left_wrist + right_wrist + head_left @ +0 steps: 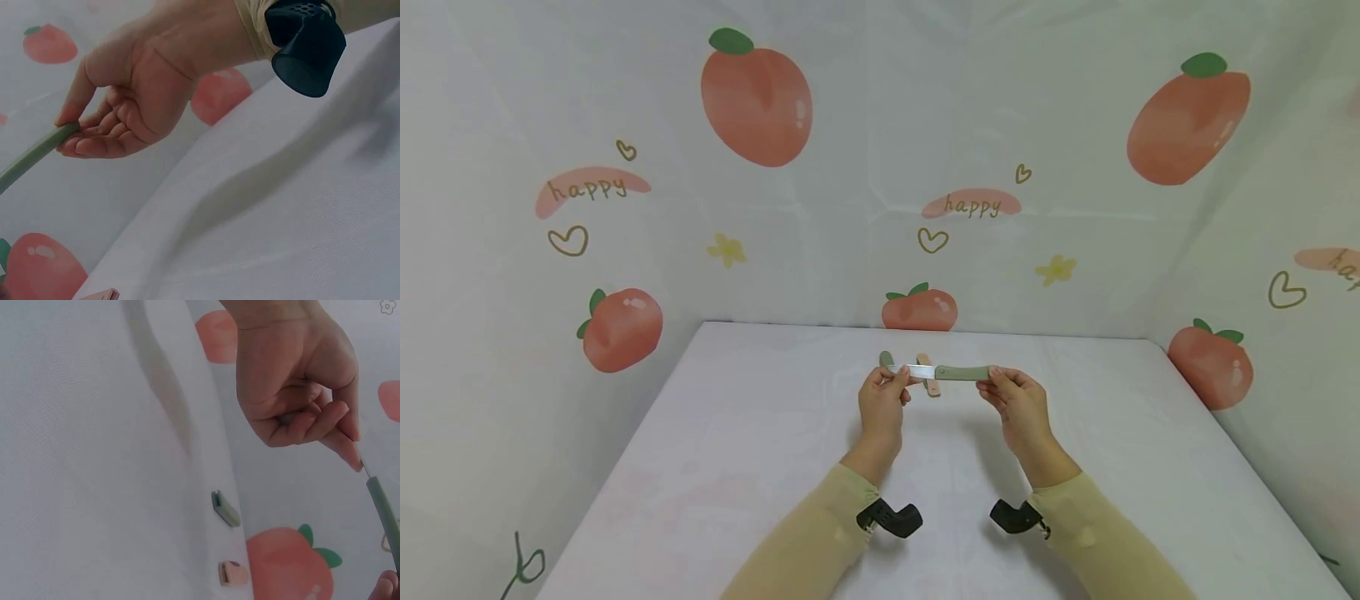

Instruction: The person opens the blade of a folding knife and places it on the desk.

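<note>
Held level above the table, a green-handled folding knife (964, 373) has its silver blade (921, 372) swung out. My left hand (882, 408) pinches the blade near its tip between thumb and finger. At the other end, my right hand (1021, 410) pinches the butt of the handle. The left wrist view looks across at the right hand (137, 94) on the green handle (37, 153). In the right wrist view the left hand (294, 381) pinches the thin blade, with the handle (384, 519) running down from it.
Behind the held knife, a green folded piece (886, 359) and a pink one (929, 385) lie on the white table (737, 467) near its far edge. Patterned white cloth (865, 125) hangs behind. Black cameras (891, 518) sit on both wrists.
</note>
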The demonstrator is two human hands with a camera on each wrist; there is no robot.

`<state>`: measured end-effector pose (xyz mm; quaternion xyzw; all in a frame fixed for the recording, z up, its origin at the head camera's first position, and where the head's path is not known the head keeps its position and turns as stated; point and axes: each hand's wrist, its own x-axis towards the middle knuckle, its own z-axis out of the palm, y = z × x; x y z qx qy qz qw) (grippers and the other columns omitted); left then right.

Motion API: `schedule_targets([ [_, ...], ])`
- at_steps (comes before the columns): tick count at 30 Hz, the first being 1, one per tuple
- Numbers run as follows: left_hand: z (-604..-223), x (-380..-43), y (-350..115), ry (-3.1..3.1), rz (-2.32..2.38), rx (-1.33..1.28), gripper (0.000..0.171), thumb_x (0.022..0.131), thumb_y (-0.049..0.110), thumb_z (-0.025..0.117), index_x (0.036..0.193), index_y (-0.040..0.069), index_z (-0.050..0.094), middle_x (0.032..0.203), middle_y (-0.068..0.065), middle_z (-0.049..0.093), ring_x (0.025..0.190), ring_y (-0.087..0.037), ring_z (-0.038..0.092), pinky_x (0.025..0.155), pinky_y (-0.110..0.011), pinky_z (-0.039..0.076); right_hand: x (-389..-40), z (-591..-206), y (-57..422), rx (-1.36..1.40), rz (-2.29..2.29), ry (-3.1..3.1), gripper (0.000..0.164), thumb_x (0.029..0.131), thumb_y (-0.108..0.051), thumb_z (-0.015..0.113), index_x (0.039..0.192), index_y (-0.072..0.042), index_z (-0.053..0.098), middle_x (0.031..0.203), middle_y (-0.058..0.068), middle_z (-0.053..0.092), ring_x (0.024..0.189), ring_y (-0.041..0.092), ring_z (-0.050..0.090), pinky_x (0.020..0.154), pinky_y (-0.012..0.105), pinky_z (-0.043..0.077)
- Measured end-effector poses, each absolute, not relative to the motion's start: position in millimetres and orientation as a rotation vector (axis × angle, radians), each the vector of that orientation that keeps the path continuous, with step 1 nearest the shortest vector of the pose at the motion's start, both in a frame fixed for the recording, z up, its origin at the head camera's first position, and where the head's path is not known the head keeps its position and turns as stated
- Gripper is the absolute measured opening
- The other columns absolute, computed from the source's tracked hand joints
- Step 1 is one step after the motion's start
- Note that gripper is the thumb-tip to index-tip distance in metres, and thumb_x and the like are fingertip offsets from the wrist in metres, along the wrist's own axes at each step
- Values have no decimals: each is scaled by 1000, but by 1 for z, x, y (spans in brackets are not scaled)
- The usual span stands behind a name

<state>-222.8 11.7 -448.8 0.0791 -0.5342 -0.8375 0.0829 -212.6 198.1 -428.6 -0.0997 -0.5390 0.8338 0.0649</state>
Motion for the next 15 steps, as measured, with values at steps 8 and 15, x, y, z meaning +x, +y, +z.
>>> schedule_targets([
  [8, -454, -221, 7, -1636, -2535, 217, 26, 96, 12, 67, 77, 11, 51, 74, 0, 74, 54, -8, 47, 61, -23, 38, -212, -433, 202, -298, 2540, -1670, 7, 99, -5, 62, 99, 1, 60, 78, 2, 69, 71, 11, 70, 72, 22, 56],
  [15, -457, -225, -12, -1984, -2518, 73, 15, 97, 22, 68, 97, 8, 62, 83, 0, 76, 66, -7, 63, 70, -25, 46, -211, -438, 223, -79, 2384, -1993, 11, 97, -9, 67, 99, 1, 62, 82, 2, 69, 75, 12, 69, 76, 25, 57],
])
